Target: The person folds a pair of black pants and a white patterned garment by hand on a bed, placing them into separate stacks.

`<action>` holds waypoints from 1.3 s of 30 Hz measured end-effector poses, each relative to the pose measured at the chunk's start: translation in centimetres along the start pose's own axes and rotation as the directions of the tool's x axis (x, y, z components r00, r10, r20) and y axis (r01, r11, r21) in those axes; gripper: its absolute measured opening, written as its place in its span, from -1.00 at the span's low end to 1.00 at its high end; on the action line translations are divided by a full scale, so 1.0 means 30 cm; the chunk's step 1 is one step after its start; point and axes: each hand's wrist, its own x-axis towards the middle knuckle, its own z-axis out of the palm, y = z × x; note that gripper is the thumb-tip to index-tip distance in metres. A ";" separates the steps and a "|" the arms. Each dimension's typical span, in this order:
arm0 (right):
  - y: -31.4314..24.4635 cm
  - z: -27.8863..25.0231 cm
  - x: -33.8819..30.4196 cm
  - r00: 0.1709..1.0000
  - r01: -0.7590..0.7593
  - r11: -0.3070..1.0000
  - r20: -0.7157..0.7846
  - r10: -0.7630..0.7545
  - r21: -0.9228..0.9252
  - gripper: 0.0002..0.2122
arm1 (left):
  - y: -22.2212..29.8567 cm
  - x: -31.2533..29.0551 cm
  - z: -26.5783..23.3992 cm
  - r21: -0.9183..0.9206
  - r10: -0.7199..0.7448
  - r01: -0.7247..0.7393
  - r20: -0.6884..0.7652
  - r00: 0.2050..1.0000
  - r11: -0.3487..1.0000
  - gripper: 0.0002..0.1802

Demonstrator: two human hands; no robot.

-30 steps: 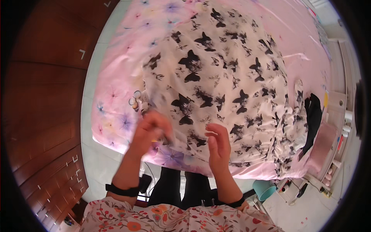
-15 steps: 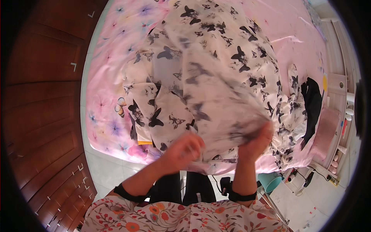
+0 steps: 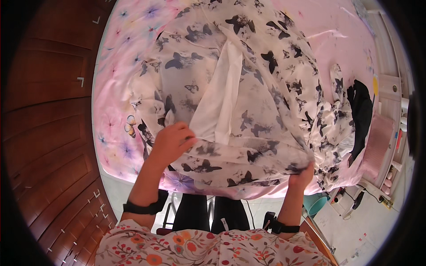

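The right hand (image 3: 302, 175) has its fingers clamped on the butterfly-print cloth (image 3: 262, 104), which spreads beyond them over the pink bed (image 3: 337, 46), while the left hand (image 3: 172, 141) curls its fingers against the cloth, grip unclear.

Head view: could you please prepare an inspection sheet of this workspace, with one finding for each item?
Surface: pink floral sheet, partly covered.
Things: butterfly-print cloth, spread with folds.
Clutter: black cloth at the sheet's right.
Hands: right hand grips the butterfly-print cloth's near right part; left hand is at its near left part, grip unclear.
Cables: thin dark cable beside the right leg.
Surroundings: brown cabinets left; teal bin lower right.
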 end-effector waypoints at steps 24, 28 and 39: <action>0.277 0.347 -0.534 0.381 0.738 0.392 0.819 0.430 -0.549 -0.78 | 0.087 0.009 0.218 -0.405 -0.495 0.572 0.286 0.820 0.714 -0.62; 0.268 0.352 -0.521 0.206 0.759 0.607 0.971 0.117 -0.235 -0.71 | 0.054 0.014 0.208 -0.732 -0.643 0.628 0.352 0.680 0.264 -0.65; 0.337 0.381 -0.447 0.662 0.364 0.547 0.623 0.417 -0.754 -0.67 | 0.067 -0.121 0.303 -0.694 -0.483 0.645 0.466 0.742 0.321 -0.64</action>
